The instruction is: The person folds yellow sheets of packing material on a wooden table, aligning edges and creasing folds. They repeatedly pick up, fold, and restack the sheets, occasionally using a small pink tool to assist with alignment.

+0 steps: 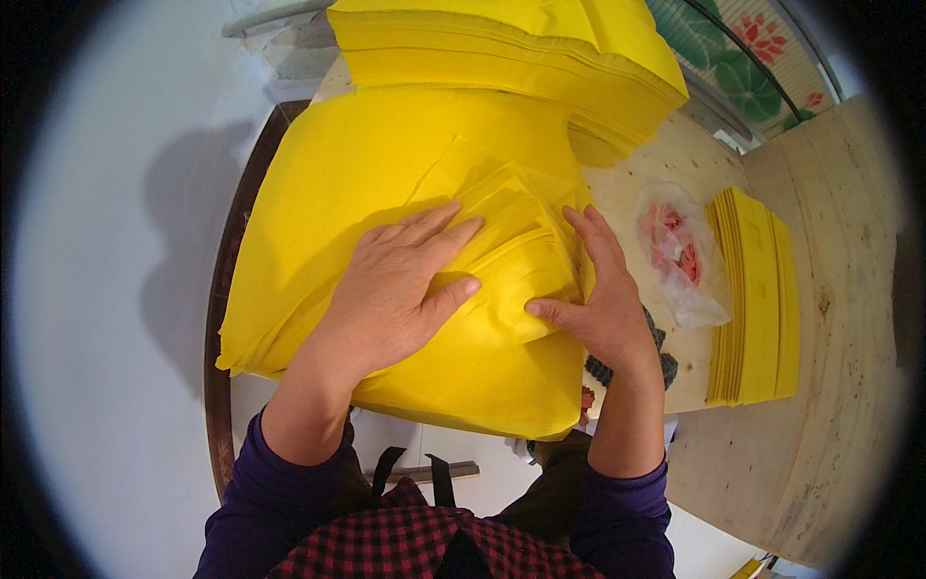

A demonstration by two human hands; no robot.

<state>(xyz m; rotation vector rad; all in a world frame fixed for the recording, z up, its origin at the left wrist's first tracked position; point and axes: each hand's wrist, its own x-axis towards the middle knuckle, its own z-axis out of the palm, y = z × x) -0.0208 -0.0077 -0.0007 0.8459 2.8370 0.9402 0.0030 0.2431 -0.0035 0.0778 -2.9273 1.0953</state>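
A wide pile of thin yellow sheets (318, 193), cloth-like in look, lies in front of me. Near its middle, several sheets are bunched into a folded bundle (516, 270) with loose, overlapping edges. My left hand (391, 285) rests flat on the left side of this bundle, fingers spread and pointing to the upper right. At its right edge is my right hand (608, 304), its fingers extended upward and its thumb on the yellow surface. Neither hand is closed around anything. The folds partly hide how the sheets are layered.
A taller yellow stack (511, 48) stands at the far side. To the right, a clear plastic bag (683, 256) with red items lies beside an upright-edged yellow stack (757, 294). A dark grey knitted-looking thing (666, 367) sits by my right wrist. A wooden board (830, 270) rises at right.
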